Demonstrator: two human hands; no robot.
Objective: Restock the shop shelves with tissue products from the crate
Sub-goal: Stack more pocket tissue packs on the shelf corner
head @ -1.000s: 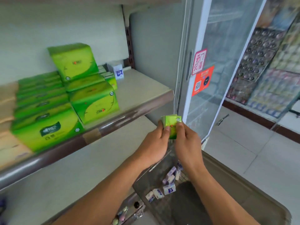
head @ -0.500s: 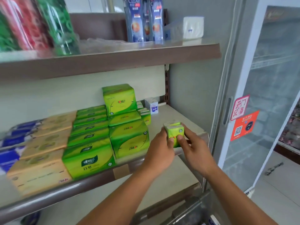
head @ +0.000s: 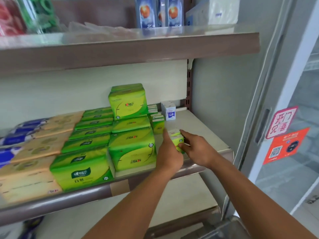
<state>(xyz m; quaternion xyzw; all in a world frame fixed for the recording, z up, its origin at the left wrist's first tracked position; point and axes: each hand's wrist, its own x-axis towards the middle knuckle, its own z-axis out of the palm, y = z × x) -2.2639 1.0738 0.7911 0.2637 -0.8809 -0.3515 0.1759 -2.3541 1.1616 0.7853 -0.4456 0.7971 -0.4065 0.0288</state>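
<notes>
A small green pocket-tissue bundle stands on the middle shelf, held between both hands. My left hand presses its left side and my right hand grips its right side and front. It sits just right of the large green tissue packs and in front of a row of small green tissue packs. A small white and purple tissue pack stands at the back of the shelf. The crate's rim shows at the bottom right.
Tan tissue packs and blue ones fill the shelf's left side. The upper shelf carries shampoo sachets and a white pack. A glass fridge door stands close on the right.
Both hands have carried the small green bundle from over the crate up to the middle shelf and set it down beside the large green packs. My view has tilted up.
</notes>
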